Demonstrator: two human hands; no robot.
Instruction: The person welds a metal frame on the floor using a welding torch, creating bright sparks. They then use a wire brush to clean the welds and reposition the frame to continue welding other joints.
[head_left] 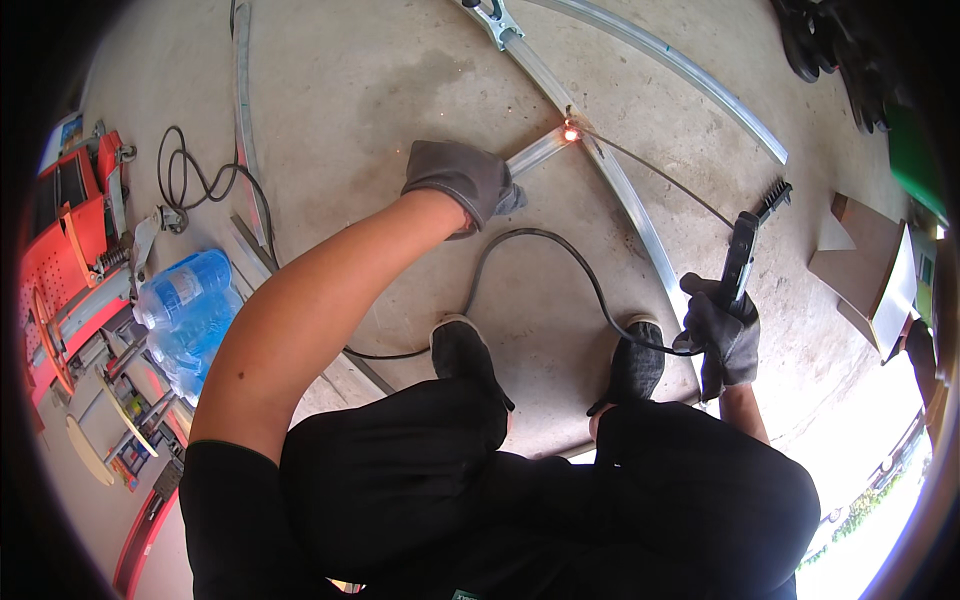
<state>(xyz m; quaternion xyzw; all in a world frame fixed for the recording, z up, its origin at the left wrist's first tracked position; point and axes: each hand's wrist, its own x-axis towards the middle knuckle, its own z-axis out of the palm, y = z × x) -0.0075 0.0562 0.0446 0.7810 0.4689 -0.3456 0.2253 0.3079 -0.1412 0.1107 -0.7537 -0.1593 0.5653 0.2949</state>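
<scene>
My left hand (465, 185), in a grey glove, is closed around a short square metal tube (540, 150). The tube's far end meets a long metal bar (630, 190) lying slantwise on the floor. An orange-white glow with a few sparks shows at that joint. In my right hand (722, 335), also gloved, is a black welding electrode holder (739, 258), gripped upright. From it a thin welding rod (660, 178) runs leftward to the glowing joint. A black cable (560, 240) loops across the floor to my right hand.
A silver clamp (496, 22) sits on the bar's far end. Beyond lies a curved metal rail (690, 70). A black bristled brush-like piece (773, 200) is beside the holder. Blue-tinted bottles (190, 300) and a red machine (75, 230) stand left; a cardboard box (865, 265) is right.
</scene>
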